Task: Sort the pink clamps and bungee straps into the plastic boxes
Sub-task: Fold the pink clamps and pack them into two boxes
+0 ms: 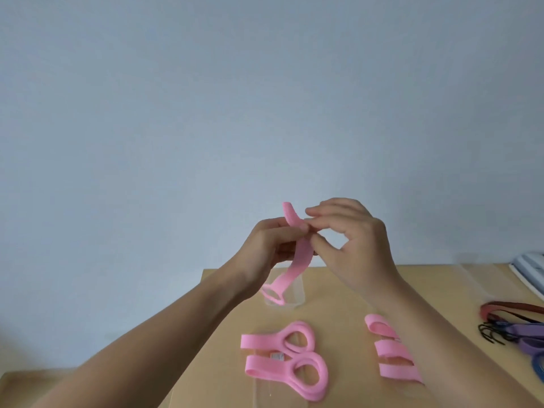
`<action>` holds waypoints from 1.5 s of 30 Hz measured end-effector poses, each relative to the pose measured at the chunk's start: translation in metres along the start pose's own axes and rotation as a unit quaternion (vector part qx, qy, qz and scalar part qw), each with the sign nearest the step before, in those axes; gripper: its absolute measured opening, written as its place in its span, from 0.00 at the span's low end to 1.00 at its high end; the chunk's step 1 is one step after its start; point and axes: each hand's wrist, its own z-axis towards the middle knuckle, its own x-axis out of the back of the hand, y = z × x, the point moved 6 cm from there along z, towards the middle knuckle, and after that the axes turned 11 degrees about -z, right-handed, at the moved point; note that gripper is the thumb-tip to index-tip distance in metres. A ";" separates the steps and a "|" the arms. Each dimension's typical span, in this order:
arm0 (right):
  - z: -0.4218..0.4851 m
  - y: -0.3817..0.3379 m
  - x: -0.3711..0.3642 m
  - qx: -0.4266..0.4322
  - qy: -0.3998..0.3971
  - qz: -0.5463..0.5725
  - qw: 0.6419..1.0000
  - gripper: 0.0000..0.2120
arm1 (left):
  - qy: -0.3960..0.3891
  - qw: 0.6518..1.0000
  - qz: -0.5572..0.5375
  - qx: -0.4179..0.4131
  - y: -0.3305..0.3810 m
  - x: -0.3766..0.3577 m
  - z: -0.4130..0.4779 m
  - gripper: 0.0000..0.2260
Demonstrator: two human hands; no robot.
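On my screen the left hand [265, 245] is raised above the worktop's far left corner, its fingers curled round the middle of a pink clamp [301, 257]. The clamp's flat tail sticks up past the fingers. Its ring end hangs down over a clear plastic box [297, 300] that stands near the far edge; I cannot tell whether the ring touches the box. The right hand [359, 245] meets the left one at the clamp and pinches it between thumb and forefinger, the other fingers spread above. So both hands are together, clamped on the one piece.

Below them, toward the left edge of the worktop [335, 316], two loose pink clamps [265, 369] lie side by side, touching, rings to the right. I read bare wood between them and three more pink clamps [388, 351], which lie partly under the right forearm. Further right there is open worktop, then a bundle of bungee straps [521, 331] at the right edge, red, purple and blue with dark hooks. A white object [530, 266] sits at the far right corner, cut off by the frame.
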 end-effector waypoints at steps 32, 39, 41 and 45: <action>-0.029 -0.029 -0.035 -0.022 -0.023 -0.083 0.996 0.08 | 0.012 0.997 0.018 0.080 -0.008 0.028 -0.040 0.24; -0.043 -0.012 -0.029 -0.034 -0.094 -0.015 0.995 0.05 | -0.008 0.997 -0.002 0.076 -0.021 0.017 -0.037 0.13; -0.046 -0.010 -0.029 -0.054 -0.114 0.021 0.992 0.06 | 0.019 0.997 0.008 0.078 -0.026 0.016 -0.036 0.13; -0.049 0.003 -0.033 -0.139 -0.194 0.126 0.963 0.10 | 0.065 0.993 0.057 0.083 -0.039 0.016 -0.035 0.11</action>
